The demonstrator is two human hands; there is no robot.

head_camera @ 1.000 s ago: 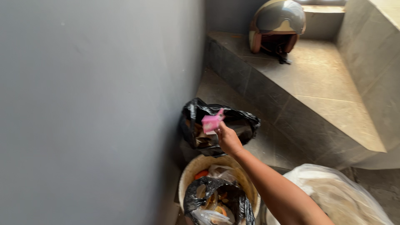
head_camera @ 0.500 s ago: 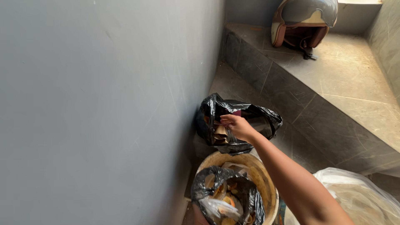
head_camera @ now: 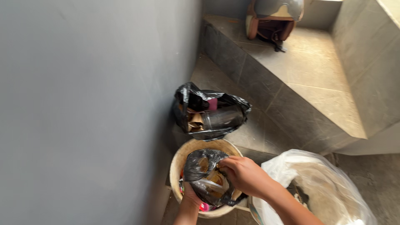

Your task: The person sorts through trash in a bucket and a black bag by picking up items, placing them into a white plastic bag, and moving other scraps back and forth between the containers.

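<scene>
Both your hands on the small black bag!
Your right hand (head_camera: 246, 175) pinches its rim, fingers closed; your left hand (head_camera: 192, 196) cups the small black bag (head_camera: 206, 177) from below, over the cream bucket (head_camera: 179, 160).

A crumpled, open black plastic bag (head_camera: 207, 177) of rubbish sits inside the beige bucket (head_camera: 180, 159).

bag (head_camera: 199, 166) black | bin (head_camera: 178, 160) cream | sack (head_camera: 329, 187) translucent white | wall (head_camera: 83, 104) grey
</scene>
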